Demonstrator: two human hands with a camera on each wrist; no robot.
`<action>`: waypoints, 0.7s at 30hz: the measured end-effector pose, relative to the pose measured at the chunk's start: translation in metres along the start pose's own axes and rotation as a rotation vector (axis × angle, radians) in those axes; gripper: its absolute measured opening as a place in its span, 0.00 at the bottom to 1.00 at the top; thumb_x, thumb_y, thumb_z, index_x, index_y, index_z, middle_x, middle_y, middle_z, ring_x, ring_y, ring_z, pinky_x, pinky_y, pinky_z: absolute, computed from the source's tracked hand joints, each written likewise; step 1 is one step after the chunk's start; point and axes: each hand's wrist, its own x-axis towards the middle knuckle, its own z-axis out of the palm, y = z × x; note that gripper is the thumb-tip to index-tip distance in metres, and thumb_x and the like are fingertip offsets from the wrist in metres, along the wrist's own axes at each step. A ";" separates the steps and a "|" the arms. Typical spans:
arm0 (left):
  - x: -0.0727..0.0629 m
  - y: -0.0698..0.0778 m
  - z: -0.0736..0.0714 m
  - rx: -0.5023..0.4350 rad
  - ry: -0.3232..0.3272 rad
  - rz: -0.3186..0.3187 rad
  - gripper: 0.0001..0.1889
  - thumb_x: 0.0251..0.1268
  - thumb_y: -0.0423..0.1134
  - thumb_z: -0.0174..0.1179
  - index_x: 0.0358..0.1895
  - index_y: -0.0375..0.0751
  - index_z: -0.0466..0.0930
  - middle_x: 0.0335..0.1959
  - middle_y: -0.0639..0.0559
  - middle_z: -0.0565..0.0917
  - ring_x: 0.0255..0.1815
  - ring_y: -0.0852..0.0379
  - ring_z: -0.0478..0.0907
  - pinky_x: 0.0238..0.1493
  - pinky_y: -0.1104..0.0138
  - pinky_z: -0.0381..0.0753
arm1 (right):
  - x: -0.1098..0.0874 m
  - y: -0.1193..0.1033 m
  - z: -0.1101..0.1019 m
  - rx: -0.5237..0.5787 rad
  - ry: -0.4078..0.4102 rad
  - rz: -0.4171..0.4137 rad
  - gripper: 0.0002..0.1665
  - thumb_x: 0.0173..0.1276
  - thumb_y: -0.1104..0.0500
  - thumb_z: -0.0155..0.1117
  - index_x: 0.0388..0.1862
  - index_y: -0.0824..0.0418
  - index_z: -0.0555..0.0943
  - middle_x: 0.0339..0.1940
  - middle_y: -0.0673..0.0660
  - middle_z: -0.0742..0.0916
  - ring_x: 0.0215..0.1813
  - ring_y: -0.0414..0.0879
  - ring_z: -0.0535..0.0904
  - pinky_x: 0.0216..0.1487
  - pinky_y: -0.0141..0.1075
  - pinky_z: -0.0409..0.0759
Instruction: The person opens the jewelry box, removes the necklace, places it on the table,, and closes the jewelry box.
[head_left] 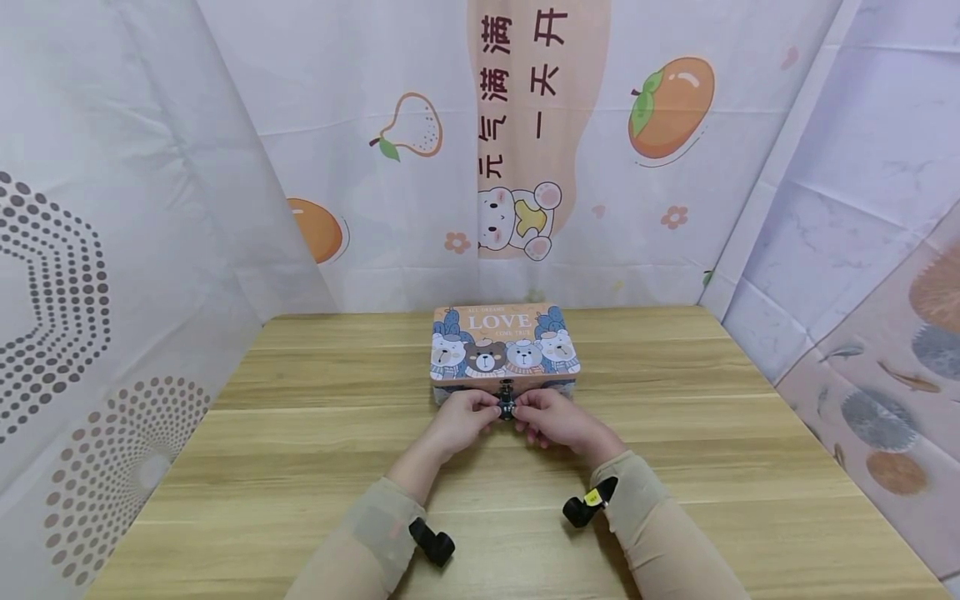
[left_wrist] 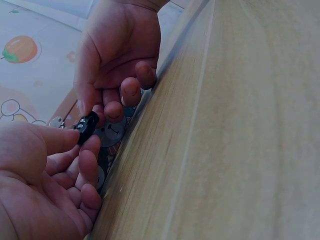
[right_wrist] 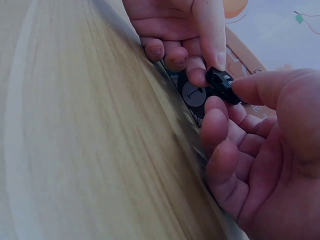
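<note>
A rectangular box [head_left: 504, 342] with cartoon bears and the word LOVE on its lid stands closed on the table. At the middle of its front hangs a small black combination padlock [head_left: 507, 408] with white digits on its dials. My left hand [head_left: 461, 419] pinches the padlock's left side between thumb and fingers; my right hand [head_left: 558, 417] pinches its right side. In the left wrist view, both thumbs lie on the padlock [left_wrist: 87, 127]. The right wrist view shows the dark padlock [right_wrist: 222, 84] between the two hands, its digits partly covered.
The wood-grain table [head_left: 337, 467] spreads around the box on all sides. Behind it hangs a white curtain [head_left: 337, 167] with fruit prints, close to the box's back. Patterned cloth [head_left: 862, 333] borders the right side. Black wrist cameras [head_left: 432, 543] sit on both sleeves.
</note>
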 end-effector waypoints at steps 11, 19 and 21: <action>0.000 0.002 0.000 -0.005 0.003 0.006 0.08 0.73 0.34 0.60 0.46 0.33 0.84 0.34 0.49 0.87 0.31 0.54 0.79 0.34 0.64 0.76 | -0.001 -0.002 0.001 -0.008 0.002 0.014 0.14 0.80 0.58 0.53 0.44 0.70 0.79 0.33 0.58 0.83 0.24 0.44 0.75 0.22 0.33 0.73; -0.001 0.002 0.000 0.008 0.009 0.012 0.08 0.73 0.34 0.60 0.46 0.33 0.84 0.34 0.49 0.87 0.31 0.55 0.79 0.34 0.64 0.76 | -0.002 -0.002 0.002 -0.016 0.006 0.018 0.16 0.81 0.56 0.52 0.43 0.69 0.80 0.32 0.58 0.83 0.24 0.45 0.76 0.23 0.34 0.73; -0.001 0.003 0.001 0.009 0.010 0.012 0.08 0.73 0.34 0.60 0.46 0.33 0.84 0.34 0.49 0.87 0.31 0.55 0.79 0.33 0.64 0.76 | -0.002 -0.002 0.002 -0.018 0.007 0.017 0.17 0.82 0.56 0.51 0.43 0.69 0.80 0.32 0.58 0.83 0.24 0.45 0.76 0.23 0.35 0.73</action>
